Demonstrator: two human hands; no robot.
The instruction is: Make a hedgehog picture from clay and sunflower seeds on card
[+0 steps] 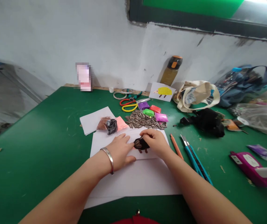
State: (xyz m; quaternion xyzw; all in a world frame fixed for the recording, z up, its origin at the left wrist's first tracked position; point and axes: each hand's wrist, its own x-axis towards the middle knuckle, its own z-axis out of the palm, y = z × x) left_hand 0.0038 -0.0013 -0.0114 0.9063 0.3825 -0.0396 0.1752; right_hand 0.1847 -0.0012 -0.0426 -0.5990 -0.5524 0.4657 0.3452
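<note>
My left hand (120, 152), with a silver bangle on the wrist, lies on white paper (138, 180), fingers spread. Its fingertips are beside a black clay hedgehog shape (145, 143) with brown legs. Several striped sunflower seeds (137, 144) sit on the left part of the black clay. My right hand (155, 141) is closed in a pinch over the top of the shape, apparently on a sunflower seed mostly hidden by the fingers. Just behind the hands is a pile of sunflower seeds (145, 120).
Clay packs (161, 117), scissors (133, 106) and a hedgehog picture (162, 91) stand behind the seeds. An orange pencil (176, 145), a utility knife (195, 158) and a purple glue gun-like item (252, 169) lie right. Brown and black clay bags (107, 124) lie left.
</note>
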